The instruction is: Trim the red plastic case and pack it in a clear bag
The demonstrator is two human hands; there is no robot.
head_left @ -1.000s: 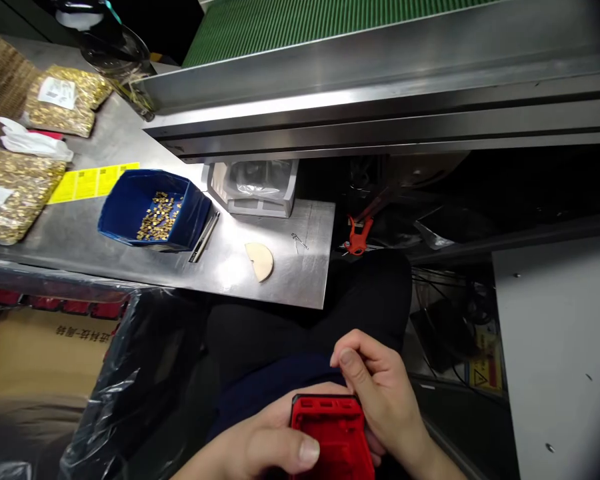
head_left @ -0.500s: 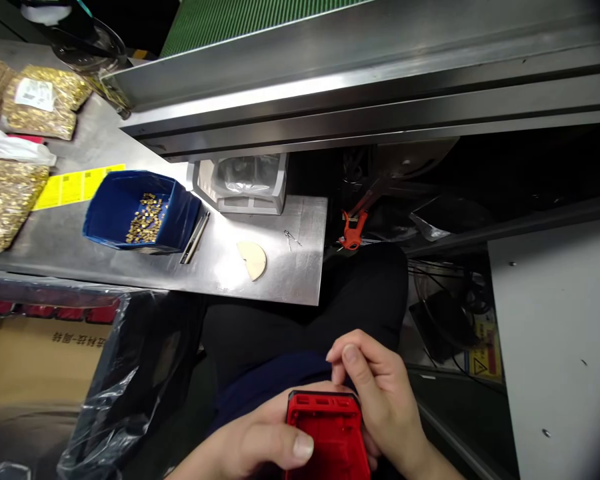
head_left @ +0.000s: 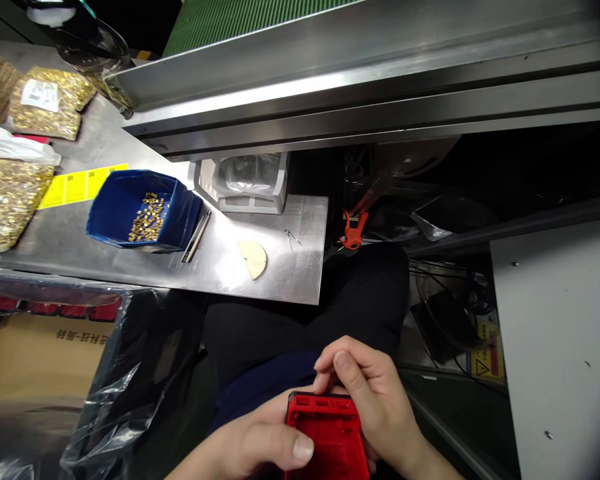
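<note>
A red plastic housing point(head_left: 330, 430) with a black outer edge lies low in the view, its hollow side up. My left hand point(head_left: 265, 437) grips it from the left, thumb over the rim and the other fingers mostly hidden underneath. At the housing's upper right corner is my right hand point(head_left: 375, 400), its fingers curled in and the thumb close to the index finger. Whatever may be inside those fingers is hidden. Beyond my lap, a blue bin point(head_left: 115, 207) with small brass pieces point(head_left: 147, 220) stands on the metal table point(head_left: 300, 273).
A cream half-disc point(head_left: 253, 260), small metal pins point(head_left: 293, 237) and a grey bin point(head_left: 253, 203) are on the table. Bags of brass parts point(head_left: 10, 200) lie left. A plastic-lined box point(head_left: 145, 373) stands lower left; an orange-handled tool point(head_left: 354, 230) hangs below the conveyor frame point(head_left: 330, 100).
My right hand has shifted slightly left, its fingertips now over the housing's upper edge. The left hand keeps its hold on the housing almost unmoved.
</note>
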